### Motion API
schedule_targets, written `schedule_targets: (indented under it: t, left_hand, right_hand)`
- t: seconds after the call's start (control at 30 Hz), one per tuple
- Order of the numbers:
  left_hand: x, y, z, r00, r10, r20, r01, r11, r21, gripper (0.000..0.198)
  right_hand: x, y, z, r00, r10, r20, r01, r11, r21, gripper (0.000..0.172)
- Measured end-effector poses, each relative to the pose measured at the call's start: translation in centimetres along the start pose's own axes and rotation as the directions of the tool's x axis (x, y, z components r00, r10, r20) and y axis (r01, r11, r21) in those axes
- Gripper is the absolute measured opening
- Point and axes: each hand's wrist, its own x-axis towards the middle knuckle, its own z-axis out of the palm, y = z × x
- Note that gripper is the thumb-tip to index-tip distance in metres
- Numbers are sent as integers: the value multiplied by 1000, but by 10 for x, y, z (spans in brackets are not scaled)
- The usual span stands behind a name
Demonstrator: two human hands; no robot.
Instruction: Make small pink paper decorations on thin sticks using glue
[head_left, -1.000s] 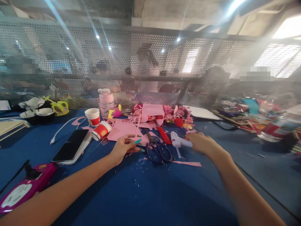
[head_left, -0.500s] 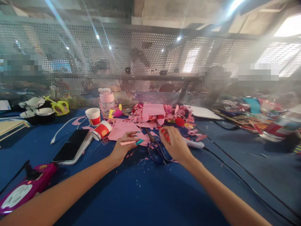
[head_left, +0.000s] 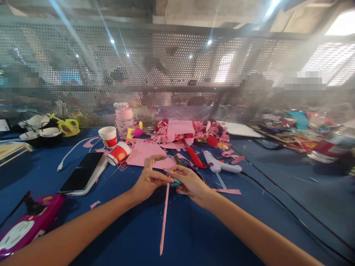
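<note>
A long thin pink paper strip (head_left: 164,218) hangs from between my two hands toward me over the blue table (head_left: 177,229). My left hand (head_left: 149,179) pinches its top end with thumb and fingers. My right hand (head_left: 188,181) meets it from the right, fingers closed on the same end. Just behind my hands lie dark-handled scissors (head_left: 180,162), partly hidden by my fingers, and a white glue gun (head_left: 220,166) lies to the right.
Pink paper sheets (head_left: 146,151) and scraps pile at the table's middle back. Two paper cups (head_left: 113,144), a bottle (head_left: 124,116), a phone (head_left: 81,175) and a magenta device (head_left: 27,227) lie left. A black cable (head_left: 280,207) runs right. Perforated screen (head_left: 177,74) behind.
My right hand left the glue gun and came left to meet my left hand. Both hands drew nearer to me, and the pink strip now hangs down between them.
</note>
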Motion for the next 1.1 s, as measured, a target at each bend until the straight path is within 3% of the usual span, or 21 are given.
schedule_targets:
  t: [0.13, 0.23, 0.3, 0.37, 0.43, 0.5, 0.57, 0.63, 0.67, 0.7, 0.77, 0.83, 0.87, 0.97, 1.03, 1.1]
  left_hand:
    - [3, 0, 1, 999, -49, -20, 48, 998, -34, 18]
    - [6, -1, 0, 974, -227, -13, 210, 921, -329, 37]
    - [8, -3, -1, 927, -348, 139, 366, 762, -535, 42]
    - [9, -5, -1, 858, -406, 316, 514, 646, -564, 43]
    - [10, -8, -1, 791, -451, 413, 610, 632, -478, 42]
    - [11, -10, 0, 755, -501, 422, 653, 626, -426, 37]
    - [12, -12, 0, 763, -548, 342, 644, 600, -475, 35]
    - [13, -13, -2, 787, -591, 177, 571, 591, -569, 38]
    - [14, -14, -2, 796, -599, 83, 517, 603, -608, 39]
    - [15, -14, -3, 804, -595, -7, 457, 626, -632, 39]
    - [15, -14, -5, 814, -558, -164, 348, 693, -632, 36]
    - [15, -15, -5, 826, -496, -267, 275, 769, -577, 31]
    - [14, -16, -5, 831, -468, -300, 259, 803, -536, 29]
    - [12, -20, -5, 853, -397, -340, 259, 886, -385, 27]
    - [10, -23, -6, 880, -344, -328, 263, 927, -266, 25]
    - [9, -24, -9, 909, -279, -309, 244, 959, -147, 23]
  right_hand:
    - [3, 1, -5, 995, -76, -65, 83, 992, 100, 30]
    - [5, -3, -13, 965, -218, -148, 239, 961, 139, 31]
    - [7, -6, -19, 941, -274, -197, 300, 947, 117, 31]
    - [10, -8, -26, 931, -303, -202, 323, 944, 69, 31]
    - [12, -11, -33, 932, -319, -171, 320, 947, -22, 32]
    - [13, -15, -40, 933, -330, -143, 298, 931, -209, 32]
    - [12, -19, -46, 899, -408, -158, 264, 795, -547, 31]
    - [7, -23, -47, 804, -577, -142, 151, 431, -890, 27]
    - [4, -23, -47, 774, -625, -104, 52, 227, -973, 24]
    - [1, -23, -45, 776, -627, -69, -36, 65, -997, 23]
    - [-5, -21, -40, 836, -547, -41, -124, -116, -986, 30]
    - [-7, -16, -35, 867, -496, -42, -149, -178, -973, 33]
    - [-7, -14, -33, 879, -473, -62, -153, -156, -976, 33]
    - [-4, -9, -31, 912, -382, -148, -152, 20, -988, 31]
    - [-3, -7, -30, 904, -384, -187, -172, 73, -982, 32]
    - [-3, -6, -28, 861, -475, -179, -197, 13, -980, 33]
